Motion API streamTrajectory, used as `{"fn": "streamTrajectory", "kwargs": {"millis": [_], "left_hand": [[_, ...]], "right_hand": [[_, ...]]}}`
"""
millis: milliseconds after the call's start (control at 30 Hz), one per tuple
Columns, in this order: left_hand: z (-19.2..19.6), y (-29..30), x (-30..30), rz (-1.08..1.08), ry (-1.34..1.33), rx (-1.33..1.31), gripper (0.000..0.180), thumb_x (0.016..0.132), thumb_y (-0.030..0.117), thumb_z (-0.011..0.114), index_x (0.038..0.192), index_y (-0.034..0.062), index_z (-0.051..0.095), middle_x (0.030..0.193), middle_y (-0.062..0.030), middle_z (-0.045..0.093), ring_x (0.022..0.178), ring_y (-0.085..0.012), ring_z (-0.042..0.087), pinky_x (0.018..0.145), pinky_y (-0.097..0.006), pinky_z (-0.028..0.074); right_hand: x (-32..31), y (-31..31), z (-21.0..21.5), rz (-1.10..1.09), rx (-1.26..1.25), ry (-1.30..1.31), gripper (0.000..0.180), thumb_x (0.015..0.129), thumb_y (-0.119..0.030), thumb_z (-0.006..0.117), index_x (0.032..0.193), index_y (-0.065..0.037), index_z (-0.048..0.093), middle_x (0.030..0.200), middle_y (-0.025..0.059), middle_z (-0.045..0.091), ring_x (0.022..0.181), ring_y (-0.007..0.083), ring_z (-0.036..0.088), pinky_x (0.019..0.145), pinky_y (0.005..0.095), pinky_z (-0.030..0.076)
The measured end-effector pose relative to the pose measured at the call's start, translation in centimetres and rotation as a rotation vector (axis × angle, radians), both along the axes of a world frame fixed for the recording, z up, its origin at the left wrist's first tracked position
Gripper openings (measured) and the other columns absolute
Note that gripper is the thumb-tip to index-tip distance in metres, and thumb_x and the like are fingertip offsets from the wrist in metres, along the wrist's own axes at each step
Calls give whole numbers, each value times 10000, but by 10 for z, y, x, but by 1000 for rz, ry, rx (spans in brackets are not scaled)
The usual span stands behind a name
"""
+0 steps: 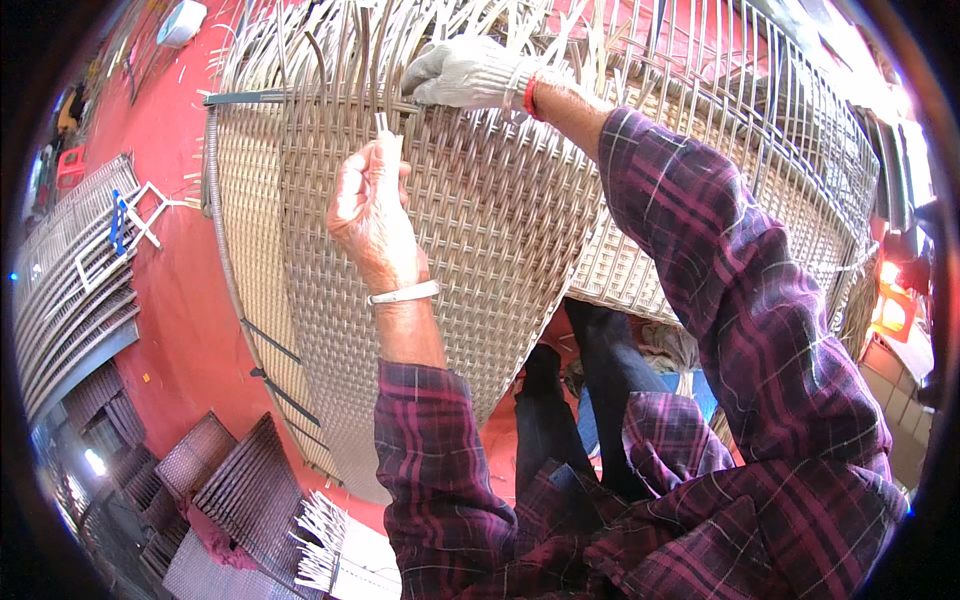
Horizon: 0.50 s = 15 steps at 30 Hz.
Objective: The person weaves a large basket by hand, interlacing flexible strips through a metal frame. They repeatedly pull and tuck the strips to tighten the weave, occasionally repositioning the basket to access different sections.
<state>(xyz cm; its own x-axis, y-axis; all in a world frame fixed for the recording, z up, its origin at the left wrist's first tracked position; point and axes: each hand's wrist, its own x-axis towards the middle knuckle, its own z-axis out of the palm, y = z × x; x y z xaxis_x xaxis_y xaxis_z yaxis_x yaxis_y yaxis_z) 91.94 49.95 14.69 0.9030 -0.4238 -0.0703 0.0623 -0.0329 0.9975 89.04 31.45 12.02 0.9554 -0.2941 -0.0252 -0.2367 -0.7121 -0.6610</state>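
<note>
A large woven panel of brown-grey flat strips point(430, 220) leans in front of me, with long loose strand ends point(320, 50) rising from its far edge. My left hand point(375, 205) is bare, with a white band at the wrist. Its fingers are pinched on a pale weaving strip point(381, 122) just below the far edge of the weave. My right hand point(465, 75) wears a white knit glove and has a red band at the wrist. Its fingers are curled at the far edge beside the upright strands; what they grip is hidden.
A metal rod frame point(740, 70) with partly woven sides continues to the right. Curved frames point(75, 290) are stacked on the red floor point(185, 320) at the left. Woven panels point(250, 480) and a bundle of cut pale strips point(320, 540) lie at the lower left.
</note>
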Motion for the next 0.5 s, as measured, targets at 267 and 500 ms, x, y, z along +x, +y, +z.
{"fn": "streamTrajectory", "kwargs": {"millis": [267, 500], "left_hand": [[-6, -18, 37, -116, -39, 222, 240, 900, 270, 633, 838, 45, 689, 632, 10, 599, 516, -23, 437, 461, -190, 320], [6, -27, 46, -294, -193, 497, 375, 885, 248, 641, 604, 25, 531, 547, 5, 527, 490, -51, 425, 446, -246, 325]], "right_hand": [[7, -13, -21, -29, 334, -63, 354, 834, -323, 566, 1117, -122, 634, 845, 86, 670, 693, 211, 626, 664, 327, 515], [10, -22, -30, 98, 292, -145, 256, 872, -250, 564, 1029, -59, 631, 764, 77, 624, 638, 163, 579, 594, 334, 518]]}}
